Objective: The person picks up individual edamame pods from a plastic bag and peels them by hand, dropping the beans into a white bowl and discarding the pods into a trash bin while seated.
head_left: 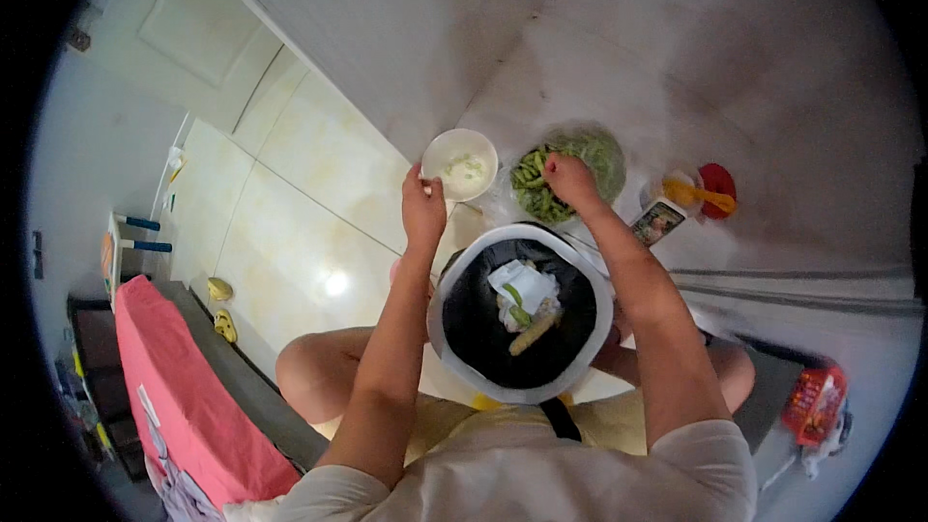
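Note:
My left hand (423, 201) is closed at the near left rim of a white bowl (485, 157), thumb and fingers around its edge. Pale green bits lie in the bowl's bottom. Over a heap of green bean pods (531, 184) my right hand (572, 181) has its fingers drawn together; what they hold, if anything, is hidden. The pods lie in a clear plastic bag (607, 159). Between my knees stands a bin with a white rim (448, 353) and black liner (474, 329). Inside are crumpled white paper (532, 285), a corn cob (535, 329) and green pods (518, 314).
Right of the bag are a phone (658, 222) with a lit screen, a yellow object (684, 193) and a red round thing (717, 188). A wall (387, 39) rises behind the bowl. Yellow clogs (223, 324) and a pink cloth cover (193, 396) are at the left.

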### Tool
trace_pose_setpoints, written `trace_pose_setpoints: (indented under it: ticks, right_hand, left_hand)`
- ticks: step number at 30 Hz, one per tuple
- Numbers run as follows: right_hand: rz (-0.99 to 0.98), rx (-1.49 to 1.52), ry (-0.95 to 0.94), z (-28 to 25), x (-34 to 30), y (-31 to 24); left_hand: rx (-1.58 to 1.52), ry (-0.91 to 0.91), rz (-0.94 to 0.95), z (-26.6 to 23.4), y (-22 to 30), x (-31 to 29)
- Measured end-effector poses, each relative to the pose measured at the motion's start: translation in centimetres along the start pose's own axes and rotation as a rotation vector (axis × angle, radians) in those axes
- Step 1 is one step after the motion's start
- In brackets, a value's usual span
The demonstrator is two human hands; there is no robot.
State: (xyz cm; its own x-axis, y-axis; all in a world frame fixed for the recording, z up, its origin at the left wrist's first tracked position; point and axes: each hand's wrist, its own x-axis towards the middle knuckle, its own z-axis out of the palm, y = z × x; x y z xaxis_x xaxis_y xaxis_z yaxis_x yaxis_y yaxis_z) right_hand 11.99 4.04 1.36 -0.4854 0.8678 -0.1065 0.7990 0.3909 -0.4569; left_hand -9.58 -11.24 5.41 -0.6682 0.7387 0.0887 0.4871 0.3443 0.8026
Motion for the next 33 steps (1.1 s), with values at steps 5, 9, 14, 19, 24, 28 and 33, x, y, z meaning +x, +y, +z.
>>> trace_pose_setpoints:
  ticks: [5, 9, 14, 19, 24, 28, 33]
  right_hand:
    - [0.04, 0.194, 0.035, -1.4, -1.9, 2.8]
    - [-0.007, 0.445, 0.275, -3.6, -4.6, 2.5]
    - [-0.111, 0.62, 0.074, -11.3, -15.4, -6.6]
    - [-0.014, 0.813, 0.243, -9.9, -21.7, -1.6]
    - [0.173, 0.078, 0.367, -1.7, -23.6, 10.1]
    - [0.177, -0.233, 0.131, -1.2, -23.1, 12.4]
    - [0.176, -0.347, 0.108, -2.4, -21.0, 13.5]
  left_hand:
    - [0.135, -0.186, 0.482, 1.4, 7.8, -3.9]
    - [0.416, -0.29, 0.766, 2.4, 12.6, -6.7]
    - [0.499, -0.308, 0.991, -1.6, 13.7, -9.6]
    - [0.304, -0.614, 0.664, -2.5, 13.3, -15.9]
    - [-0.061, -0.81, 0.2, -2.7, 9.8, -21.8]
    - [-0.076, -0.839, 0.087, -3.3, 9.2, -22.1]
    - [-0.087, -0.813, 0.126, -2.5, 7.7, -22.0]
